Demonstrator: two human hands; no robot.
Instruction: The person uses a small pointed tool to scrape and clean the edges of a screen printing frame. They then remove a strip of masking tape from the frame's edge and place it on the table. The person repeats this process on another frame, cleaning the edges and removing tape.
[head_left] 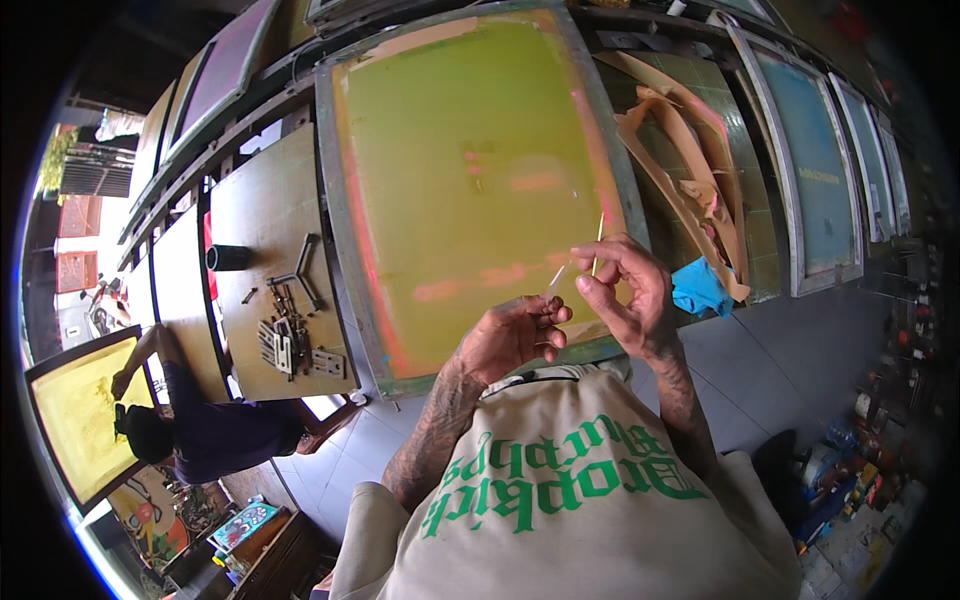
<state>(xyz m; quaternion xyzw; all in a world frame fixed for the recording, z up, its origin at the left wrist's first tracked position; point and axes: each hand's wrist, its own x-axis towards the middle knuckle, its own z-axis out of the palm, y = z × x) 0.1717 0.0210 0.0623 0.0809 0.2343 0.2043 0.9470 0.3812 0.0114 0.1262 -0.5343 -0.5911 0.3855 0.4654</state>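
In front of me lies a large screen-printing frame (450, 150) with yellow-green mesh and orange-pink streaks along its edges. Both hands are raised over its near right part. My right hand (632, 297) pinches a thin yellowish stick (600, 235) that points up and away from me. Between the fingertips of my left hand (515, 335) is a short, slim white piece (557, 277), angled toward the right hand. Its exact kind is too small to make out. The hands are close together but apart, and neither visibly touches the mesh.
Left of the frame, a board (265, 200) bears metal hinge clamps (285, 345) and a dark cup (229, 258). To the right lie crumpled brown tape (690, 190) and a blue cloth (703, 288). A co-worker (215, 425) leans over another yellow screen (85, 415) at far left.
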